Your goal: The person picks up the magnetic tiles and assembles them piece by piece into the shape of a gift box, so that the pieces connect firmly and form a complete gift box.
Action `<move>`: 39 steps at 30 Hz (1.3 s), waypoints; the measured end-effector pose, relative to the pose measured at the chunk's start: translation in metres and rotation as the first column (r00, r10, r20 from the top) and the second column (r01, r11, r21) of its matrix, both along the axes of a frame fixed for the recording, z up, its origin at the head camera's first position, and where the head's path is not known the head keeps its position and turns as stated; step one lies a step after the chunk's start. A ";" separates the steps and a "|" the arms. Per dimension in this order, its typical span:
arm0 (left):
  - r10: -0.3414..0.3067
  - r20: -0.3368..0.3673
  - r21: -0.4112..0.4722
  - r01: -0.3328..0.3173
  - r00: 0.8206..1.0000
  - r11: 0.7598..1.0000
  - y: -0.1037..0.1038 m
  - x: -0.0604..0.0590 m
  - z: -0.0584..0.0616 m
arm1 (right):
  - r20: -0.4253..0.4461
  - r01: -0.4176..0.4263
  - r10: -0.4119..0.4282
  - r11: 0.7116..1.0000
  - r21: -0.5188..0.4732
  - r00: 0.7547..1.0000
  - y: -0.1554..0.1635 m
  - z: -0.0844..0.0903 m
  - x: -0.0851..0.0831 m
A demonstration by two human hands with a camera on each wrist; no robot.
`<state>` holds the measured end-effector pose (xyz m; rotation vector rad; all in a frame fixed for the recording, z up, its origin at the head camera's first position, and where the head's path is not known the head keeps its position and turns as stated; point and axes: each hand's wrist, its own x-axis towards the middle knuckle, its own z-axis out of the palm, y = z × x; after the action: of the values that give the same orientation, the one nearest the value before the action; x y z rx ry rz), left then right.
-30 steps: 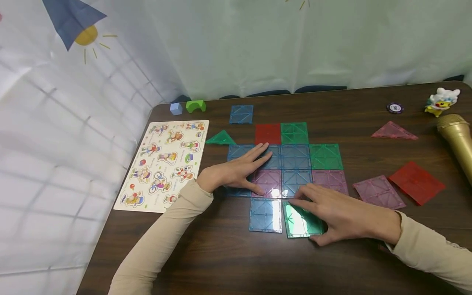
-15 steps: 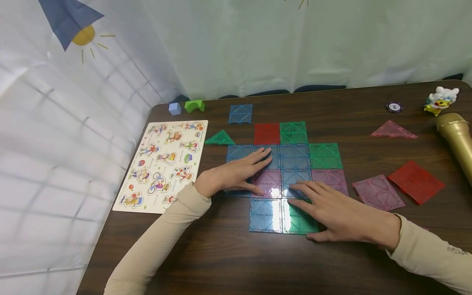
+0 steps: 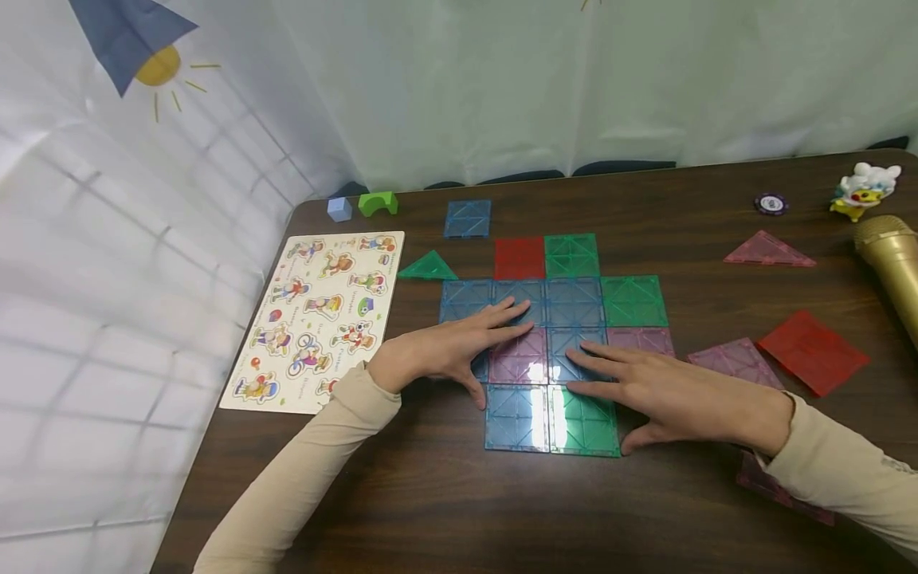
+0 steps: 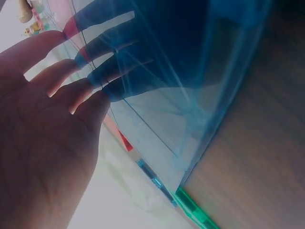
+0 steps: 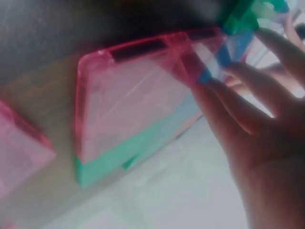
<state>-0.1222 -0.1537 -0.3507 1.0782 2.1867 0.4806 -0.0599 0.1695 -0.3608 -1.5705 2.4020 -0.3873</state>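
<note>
Translucent magnetic tiles lie flat, edge to edge, in a patchwork. Along its front row are a blue tile (image 3: 511,422) and a green tile (image 3: 594,426). My left hand (image 3: 437,351) spreads its fingers over the patchwork's left side, near a pink tile (image 3: 516,363); its thumb points down beside the front blue tile. My right hand (image 3: 674,395) reaches in from the right, fingertips at a central blue tile (image 3: 562,343), thumb by the green tile's corner. Blue tile (image 4: 167,105) surface fills the left wrist view; a pink tile (image 5: 124,100) edge shows in the right wrist view.
A picture puzzle board (image 3: 315,319) lies left. Loose tiles include a green triangle (image 3: 429,266), a blue square (image 3: 468,219), a pink triangle (image 3: 769,250) and a red square (image 3: 813,353). A gold microphone (image 3: 889,259), figurine (image 3: 865,191) and poker chip (image 3: 770,204) stand right.
The front green tile, tilted and slightly apart at first, now lies flush beside the blue one. My right thumb has moved off it. My left thumb has slid off the pink tile toward me.
</note>
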 end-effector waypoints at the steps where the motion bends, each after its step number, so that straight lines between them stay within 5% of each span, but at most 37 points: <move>1: -0.002 -0.003 0.000 0.002 1.000 1.000 0.000 0.000 0.000 | -0.006 -0.001 0.001 1.000 0.005 1.000 -0.001 0.001 0.000; 8: -0.019 -0.015 0.024 0.019 1.000 1.000 -0.001 0.001 0.000 | -0.021 -0.003 0.004 0.999 0.040 1.000 -0.005 0.006 -0.002; 20: 0.013 -0.027 0.017 -0.012 1.000 1.000 -0.007 0.005 0.001 | 0.082 0.002 -0.002 1.000 -0.005 0.997 -0.003 0.012 -0.020; 25: 0.126 -0.095 0.017 -0.125 0.987 0.992 -0.020 0.010 0.008 | 0.073 0.042 -0.035 0.995 -0.095 0.997 -0.001 0.014 -0.041; 28: 0.288 -0.149 0.031 -0.287 0.946 0.958 -0.027 0.013 0.009 | 0.053 0.091 -0.086 0.991 -0.096 0.995 -0.002 0.012 -0.052; 31: 0.451 -0.174 0.053 -0.449 0.876 0.892 -0.032 0.017 0.006 | 0.077 0.146 -0.142 0.988 -0.057 0.987 -0.003 0.010 -0.059; 34: 0.578 -0.155 0.074 -0.574 0.802 0.816 -0.033 0.020 0.004 | 0.122 0.186 -0.183 0.982 -0.017 0.976 -0.001 0.007 -0.063; 39: 0.756 -0.023 0.120 -0.749 0.654 0.651 -0.028 0.022 0.005 | 0.154 0.201 -0.196 0.980 -0.015 0.968 0.003 0.001 -0.063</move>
<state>-0.0999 -0.1816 -0.3452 0.1431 2.6434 0.9310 -0.1230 0.1724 -0.3598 -1.2644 2.4502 -0.5629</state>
